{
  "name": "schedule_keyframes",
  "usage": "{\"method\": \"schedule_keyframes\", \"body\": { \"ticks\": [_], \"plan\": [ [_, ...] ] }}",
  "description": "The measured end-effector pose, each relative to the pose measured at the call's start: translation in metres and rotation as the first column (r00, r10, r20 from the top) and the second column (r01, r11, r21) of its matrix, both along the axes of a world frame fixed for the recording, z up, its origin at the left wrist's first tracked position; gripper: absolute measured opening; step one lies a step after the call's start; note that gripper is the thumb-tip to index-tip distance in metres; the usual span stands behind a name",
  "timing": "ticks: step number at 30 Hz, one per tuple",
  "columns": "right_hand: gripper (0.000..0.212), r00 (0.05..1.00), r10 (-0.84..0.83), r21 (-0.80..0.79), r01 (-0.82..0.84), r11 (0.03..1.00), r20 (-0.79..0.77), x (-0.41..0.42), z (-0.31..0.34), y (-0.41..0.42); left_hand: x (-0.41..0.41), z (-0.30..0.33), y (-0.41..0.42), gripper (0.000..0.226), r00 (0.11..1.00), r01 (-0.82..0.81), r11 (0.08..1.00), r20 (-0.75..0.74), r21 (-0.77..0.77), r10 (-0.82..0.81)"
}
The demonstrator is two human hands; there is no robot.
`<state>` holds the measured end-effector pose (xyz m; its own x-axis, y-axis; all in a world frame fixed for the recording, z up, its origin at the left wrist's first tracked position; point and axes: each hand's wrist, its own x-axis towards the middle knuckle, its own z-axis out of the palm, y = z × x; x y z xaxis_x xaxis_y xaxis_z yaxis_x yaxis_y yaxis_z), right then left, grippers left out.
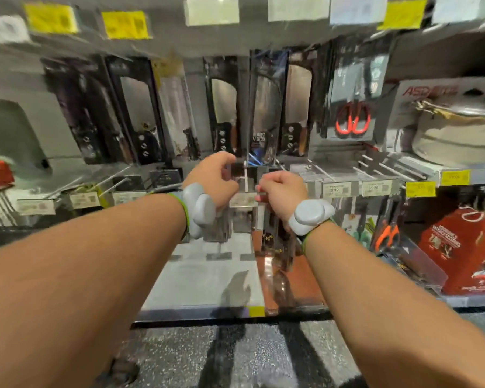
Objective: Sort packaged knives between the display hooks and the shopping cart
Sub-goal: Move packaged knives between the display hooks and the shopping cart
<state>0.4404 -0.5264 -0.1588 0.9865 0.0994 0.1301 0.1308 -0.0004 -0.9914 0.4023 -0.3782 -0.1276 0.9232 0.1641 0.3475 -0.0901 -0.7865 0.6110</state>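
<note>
Both hands [216,177] [282,191] pinch a knife package [245,175] at a hook, price tag [242,200] between.

A shop: price tags [334,189] under hooks of packaged knives [224,116].

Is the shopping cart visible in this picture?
No, only the shelves, the packaged knives on hooks and the floor show.
</note>
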Motion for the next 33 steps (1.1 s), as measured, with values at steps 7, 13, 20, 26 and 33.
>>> {"method": "schedule_keyframes", "body": {
  "ticks": [7,13,20,26,33],
  "plan": [
    [0.018,0.924,0.252,-0.034,-0.253,0.967,0.287,-0.060,0.153,0.146,-0.093,0.153,0.135,0.045,0.966,-0.196,0.980,0.176,0.024,0.189],
    [0.021,0.734,0.555,-0.197,-0.523,0.829,0.391,-0.151,0.228,0.318,-0.233,0.228,0.276,0.028,0.834,-0.504,0.863,0.274,0.023,0.480],
    [0.003,0.398,0.827,-0.509,-0.654,0.560,0.398,-0.249,0.224,0.462,-0.370,0.216,0.385,0.014,0.634,-0.772,0.605,0.163,0.196,0.756],
    [0.032,0.168,0.942,-0.779,-0.531,0.334,0.289,-0.280,0.183,0.533,-0.423,0.176,0.432,0.021,0.508,-0.782,0.494,-0.070,0.380,0.858],
    [0.032,-0.017,0.986,-0.931,-0.334,0.149,0.164,-0.298,0.166,0.576,-0.416,0.119,0.445,0.031,0.494,-0.670,0.547,-0.248,0.501,0.833]
  ]
}}
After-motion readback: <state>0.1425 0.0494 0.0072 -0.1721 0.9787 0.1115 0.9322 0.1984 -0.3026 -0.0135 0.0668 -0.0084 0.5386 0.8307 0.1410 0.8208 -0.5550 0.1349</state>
